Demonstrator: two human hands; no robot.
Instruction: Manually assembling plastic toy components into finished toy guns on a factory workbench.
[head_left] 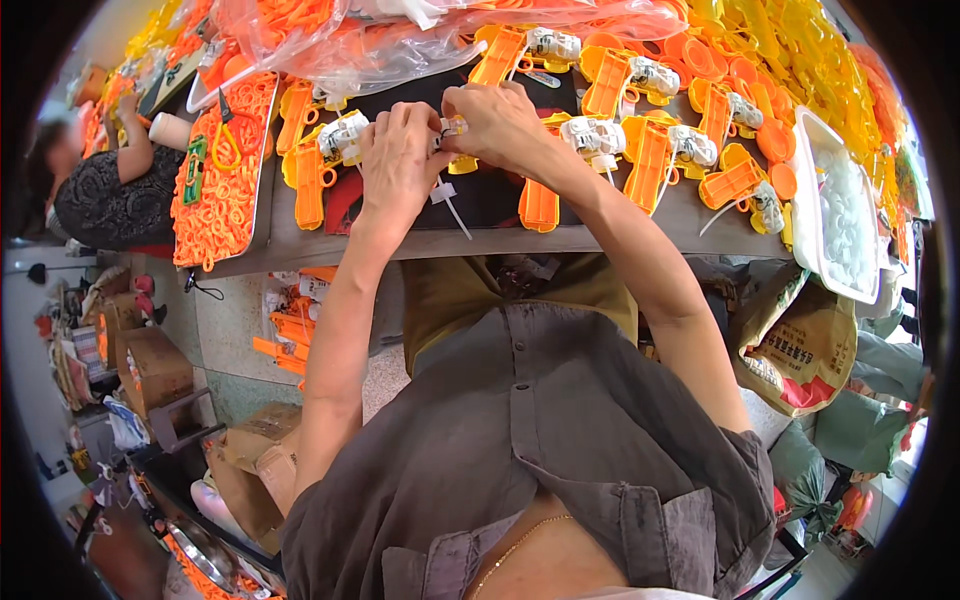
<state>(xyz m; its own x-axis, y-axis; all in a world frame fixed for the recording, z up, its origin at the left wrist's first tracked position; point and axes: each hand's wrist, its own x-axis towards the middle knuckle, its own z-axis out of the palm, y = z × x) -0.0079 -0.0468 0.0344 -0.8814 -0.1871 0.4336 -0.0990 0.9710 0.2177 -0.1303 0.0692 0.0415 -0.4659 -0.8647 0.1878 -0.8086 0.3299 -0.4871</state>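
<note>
Over the dark work mat, my left hand (393, 160) and my right hand (500, 128) meet with bent fingers around a small white-and-yellow plastic toy part (455, 127). My fingers cover much of it. A white plastic tie (443, 192) with a long thin tail lies just below them. Left of my left hand sits an orange-and-yellow toy assembly (308, 185) with a printed white body. Under my right wrist is another toy assembly (540, 205), and several more stand to its right, some with white tails sticking out.
At the left, a tray (266, 170) holds orange rings, orange-handled pliers (228, 140) and a green tool (193, 172). Clear plastic bags (390, 62) and yellow parts (800, 50) heap up behind. A white tub (812, 215) stands right, above a paper sack (800, 345). Another person (120, 195) sits left.
</note>
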